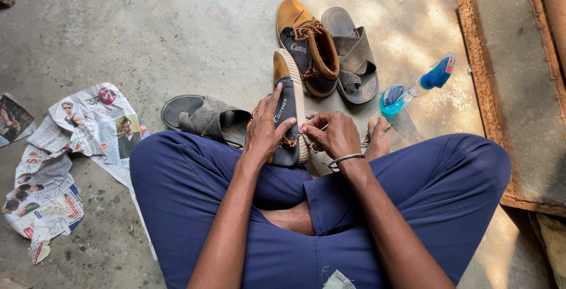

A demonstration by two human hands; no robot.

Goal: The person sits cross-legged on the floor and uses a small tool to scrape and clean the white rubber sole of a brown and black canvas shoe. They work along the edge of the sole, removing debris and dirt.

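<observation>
Seated cross-legged on floor. Left hand (266, 131) clasps navy canvas shoe (289, 115) on its side over the lap; right hand (331, 135) pinches something small at the sole edge. Best steadied firmly, worked in short strokes. Beyond: matching shoe (308, 44), grey sandal (354, 59), spray bottle (413, 91).

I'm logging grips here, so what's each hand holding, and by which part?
The left hand grips the navy canvas shoe by its side upper. The right hand pinches something small at the sole edge; what cannot be told.
</observation>
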